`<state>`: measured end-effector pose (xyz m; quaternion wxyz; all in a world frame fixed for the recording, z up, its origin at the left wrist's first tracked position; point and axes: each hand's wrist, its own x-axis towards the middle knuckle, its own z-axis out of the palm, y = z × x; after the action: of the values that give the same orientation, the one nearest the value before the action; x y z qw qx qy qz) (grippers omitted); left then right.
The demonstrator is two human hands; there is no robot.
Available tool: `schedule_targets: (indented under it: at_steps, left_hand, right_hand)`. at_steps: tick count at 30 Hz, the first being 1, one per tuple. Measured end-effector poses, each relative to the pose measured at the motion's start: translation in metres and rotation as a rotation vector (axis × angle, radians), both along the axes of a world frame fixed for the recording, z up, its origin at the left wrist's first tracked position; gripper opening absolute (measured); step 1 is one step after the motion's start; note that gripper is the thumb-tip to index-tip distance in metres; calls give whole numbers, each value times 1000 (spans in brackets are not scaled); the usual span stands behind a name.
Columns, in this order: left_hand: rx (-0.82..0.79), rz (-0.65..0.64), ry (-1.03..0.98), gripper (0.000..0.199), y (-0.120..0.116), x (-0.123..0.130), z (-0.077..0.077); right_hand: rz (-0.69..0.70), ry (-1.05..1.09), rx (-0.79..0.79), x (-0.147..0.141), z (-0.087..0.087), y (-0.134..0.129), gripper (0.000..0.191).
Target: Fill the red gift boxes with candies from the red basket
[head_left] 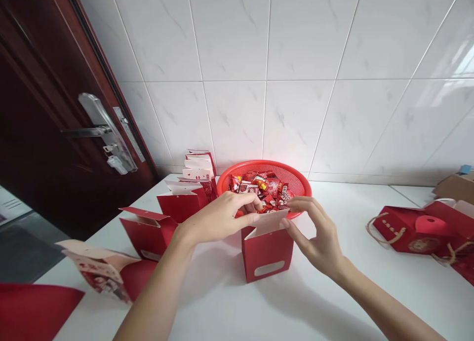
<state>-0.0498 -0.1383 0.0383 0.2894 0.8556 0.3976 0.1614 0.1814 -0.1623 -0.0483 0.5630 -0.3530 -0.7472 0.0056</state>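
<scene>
A red paper gift box [267,252] with a pale oval window low on its front stands upright on the white table, its top flaps raised. My left hand [237,210] is at the box's upper left, fingers curled and thumb at the raised flap; the fingertips are partly hidden. On the other side, my right hand [314,232] has the flap's right corner between thumb and fingers. Just behind the box sits a red plastic basket [296,175] holding many red-wrapped candies [272,187].
Several open red boxes [181,208] line the table's left side, with a picture-printed box [99,272] nearer me. Red boxes with rope handles [414,230] lie at the right, near a cardboard box [455,185]. A tiled wall [237,109] and a dark door [44,109] border the table.
</scene>
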Motion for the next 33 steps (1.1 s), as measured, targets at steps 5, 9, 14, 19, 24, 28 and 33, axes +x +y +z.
schedule_targets:
  at_steps: [5,9,14,19,24,28,33]
  left_hand:
    - [-17,-20,-64,22,11,4,-10]
    - [-123,-15,-91,24,17,6,-14]
    - [-203,11,-10,26,16,5,-13]
    - [-218,-18,64,36,7,5,-10]
    - [-99,-35,108,36,-2,4,-7]
    - [-31,-27,132,34,-7,0,-4]
    - [39,68,213,35,-9,-8,0]
  right_hand:
    - [29,108,-466,-7,4,13,23]
    - [130,131,-621,-7,8,13,17]
    - [289,-42,-644,10,19,15,33]
    - [361,-114,-650,29,22,31,33]
    - [264,-230,-657,37,13,45,50]
    - [273,-337,-723,44,18,48,61]
    - [296,-486,-739,54,25,46,50]
